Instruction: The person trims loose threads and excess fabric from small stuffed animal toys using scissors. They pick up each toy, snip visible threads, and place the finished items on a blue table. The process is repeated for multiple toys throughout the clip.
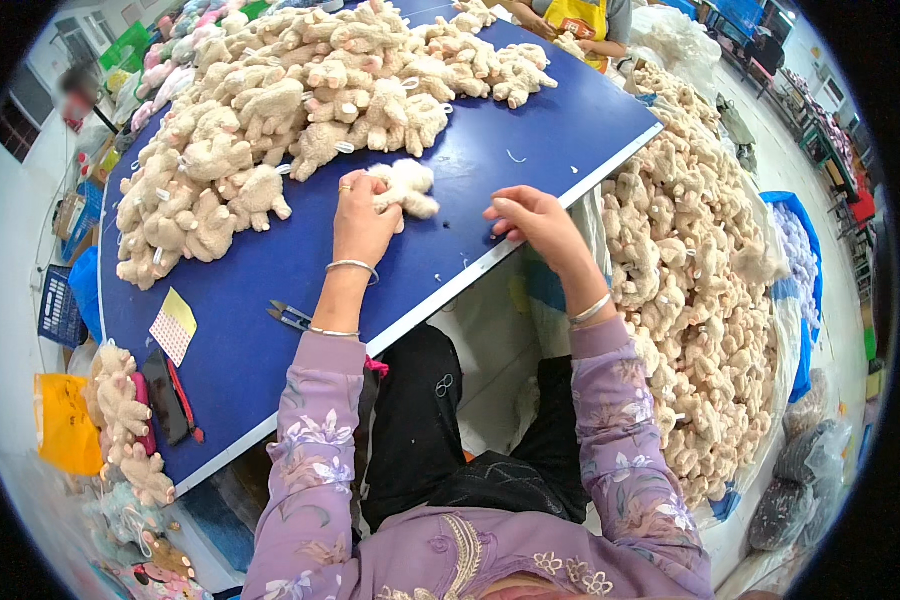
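My left hand [364, 217] pinches a small cream plush toy [408, 188] just above the blue tabletop [355, 275]. Its fingers cover one end of the toy. To the right, near the table's white edge, my right hand [537, 222] hovers with fingers partly bent and apart, and I see nothing held in it. A large heap of similar plush toys [270, 105] covers the far left of the table, several with small white loops. Thread snips [290, 315] lie beside my left wrist.
A patterned card [173, 328] and a dark phone [167, 395] lie at the table's left. A huge pile of plush toys [700, 330] rises on my right. Across the table, a person in a yellow apron [577, 18] handles something. A yellow bag [67, 423] hangs at left.
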The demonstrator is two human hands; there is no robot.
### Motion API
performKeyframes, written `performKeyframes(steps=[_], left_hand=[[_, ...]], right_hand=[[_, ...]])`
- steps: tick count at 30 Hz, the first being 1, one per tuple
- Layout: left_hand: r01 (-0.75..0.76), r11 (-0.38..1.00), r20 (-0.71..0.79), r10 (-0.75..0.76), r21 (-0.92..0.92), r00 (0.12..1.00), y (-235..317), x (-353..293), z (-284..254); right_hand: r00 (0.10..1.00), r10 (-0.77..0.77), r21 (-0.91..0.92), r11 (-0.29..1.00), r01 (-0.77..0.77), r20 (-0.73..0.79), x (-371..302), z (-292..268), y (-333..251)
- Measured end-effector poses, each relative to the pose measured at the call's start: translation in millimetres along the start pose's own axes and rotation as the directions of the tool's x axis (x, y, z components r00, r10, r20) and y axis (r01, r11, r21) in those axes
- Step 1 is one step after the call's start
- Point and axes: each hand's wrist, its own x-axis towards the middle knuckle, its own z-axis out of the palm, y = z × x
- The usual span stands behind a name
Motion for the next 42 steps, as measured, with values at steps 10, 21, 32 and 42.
performKeyframes(steps=[10,21,32,42], left_hand=[[-0.234,0.888,-0.051,0.233,-0.395,0.971,53,-10,-4],[0.376,0.108,0.352,-0.195,-0.92,0.916,45,-10,4],[0.672,0.023,0.668,-0.085,-0.741,0.739,46,-6,-10],[0.543,0.053,0.535,-0.116,-0.838,0.837,32,-8,-3]], right_hand=[[0.97,-0.238,0.223,0.944,0.243,-0.051,-4,35,-12],[0.835,-0.499,0.156,0.828,0.538,-0.232,-10,46,-12],[0.591,-0.806,-0.503,0.495,0.709,0.04,-20,52,-24],[0.721,-0.675,-0.294,0.728,0.619,-0.155,-17,46,-21]])
